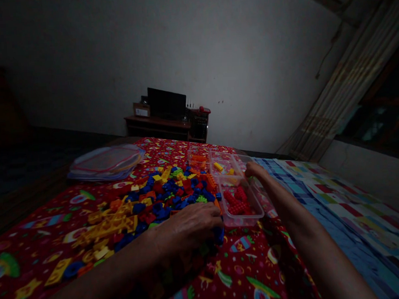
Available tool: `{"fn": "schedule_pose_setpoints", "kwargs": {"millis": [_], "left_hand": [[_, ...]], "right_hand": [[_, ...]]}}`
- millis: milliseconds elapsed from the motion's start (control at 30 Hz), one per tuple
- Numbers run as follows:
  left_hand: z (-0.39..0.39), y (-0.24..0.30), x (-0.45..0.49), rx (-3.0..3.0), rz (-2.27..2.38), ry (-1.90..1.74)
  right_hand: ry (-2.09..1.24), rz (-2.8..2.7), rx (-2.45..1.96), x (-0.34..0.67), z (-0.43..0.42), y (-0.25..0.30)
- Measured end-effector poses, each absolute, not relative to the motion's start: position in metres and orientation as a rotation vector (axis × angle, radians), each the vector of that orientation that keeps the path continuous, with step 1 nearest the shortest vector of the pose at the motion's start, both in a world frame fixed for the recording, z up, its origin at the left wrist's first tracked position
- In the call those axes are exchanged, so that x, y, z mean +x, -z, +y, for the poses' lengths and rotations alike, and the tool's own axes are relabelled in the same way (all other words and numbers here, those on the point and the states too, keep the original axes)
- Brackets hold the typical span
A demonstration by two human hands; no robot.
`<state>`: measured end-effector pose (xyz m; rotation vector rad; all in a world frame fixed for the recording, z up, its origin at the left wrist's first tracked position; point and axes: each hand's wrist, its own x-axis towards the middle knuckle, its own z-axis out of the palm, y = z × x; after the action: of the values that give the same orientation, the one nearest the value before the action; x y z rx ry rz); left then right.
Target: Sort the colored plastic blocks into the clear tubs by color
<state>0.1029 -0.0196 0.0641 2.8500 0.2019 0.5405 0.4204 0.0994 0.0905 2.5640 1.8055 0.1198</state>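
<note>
My left hand (198, 218) reaches low over the near right side of a pile of toy building bricks (162, 196). Its fingers curl downward, and a blue brick (218, 235) shows just under the fingertips; whether they grip it is hidden. My right hand (254, 170) is closed beside the right edge of the clear plastic bins, and what its fingers hold cannot be made out. The near clear bin (243, 221) contains red bricks (237, 201). Behind it, another clear bin (222, 156) has a few yellow bricks, and orange bricks (199, 162) lie in one farther left.
Clear lids with coloured rims (108, 161) are stacked at the left. Everything rests on a red patterned cloth (239, 270). Blue checked and patchwork bedding (339, 195) lies at the right. A desk with a dark monitor (166, 103) stands against the far wall.
</note>
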Motion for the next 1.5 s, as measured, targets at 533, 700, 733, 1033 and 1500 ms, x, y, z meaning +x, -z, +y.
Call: {"fn": "schedule_pose_setpoints", "kwargs": {"millis": [533, 700, 733, 1033, 1500], "left_hand": [[0.004, -0.078, 0.086, 2.952, 0.522, -0.431], [0.018, -0.082, 0.073, 2.903, 0.709, -0.423], [0.021, -0.083, 0.069, 2.887, 0.754, -0.403], [0.055, -0.092, 0.045, 2.532, 0.823, -0.373], [0.076, -0.073, 0.049, 1.928, 0.736, -0.705]], "right_hand": [[-0.209, 1.781, 2.712, 0.400, 0.079, -0.130], [-0.219, 2.066, 2.571, 0.368, 0.065, -0.138], [-0.193, 2.149, 2.520, 0.358, 0.061, -0.137], [0.084, 2.561, 2.266, 0.266, 0.023, -0.100], [0.658, 3.114, 1.705, 0.240, -0.020, -0.096]]}}
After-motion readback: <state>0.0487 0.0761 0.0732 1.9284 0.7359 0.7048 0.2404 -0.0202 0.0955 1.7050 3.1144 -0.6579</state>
